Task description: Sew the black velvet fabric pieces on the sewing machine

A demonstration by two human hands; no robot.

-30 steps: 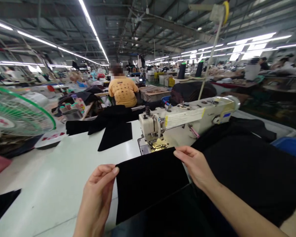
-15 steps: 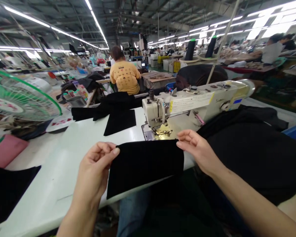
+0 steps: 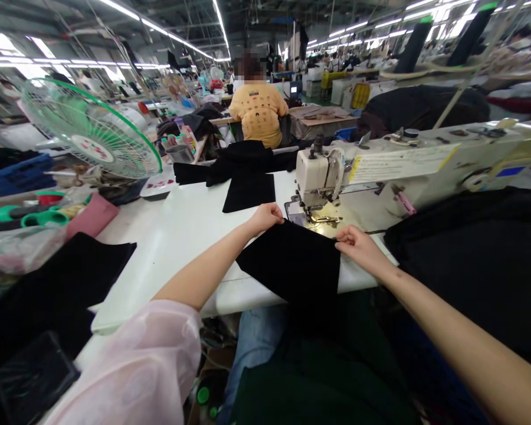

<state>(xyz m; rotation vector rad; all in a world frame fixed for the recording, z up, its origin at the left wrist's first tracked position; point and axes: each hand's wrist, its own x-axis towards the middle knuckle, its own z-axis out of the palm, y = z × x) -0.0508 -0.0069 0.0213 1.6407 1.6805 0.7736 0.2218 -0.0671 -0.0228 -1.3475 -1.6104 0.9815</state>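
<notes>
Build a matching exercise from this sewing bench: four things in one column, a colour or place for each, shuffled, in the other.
1 fan
2 cloth piece
3 sewing machine
4 co-worker's shirt

A yellow
B cream, on the table
C green grille
D black, pinched by left hand and right hand

Pairs: 1-C, 2-D, 3-B, 4-A

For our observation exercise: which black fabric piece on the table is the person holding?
The black piece at the sewing machine, pinched by left hand and right hand; the other pieces lie untouched, farther off.
</notes>
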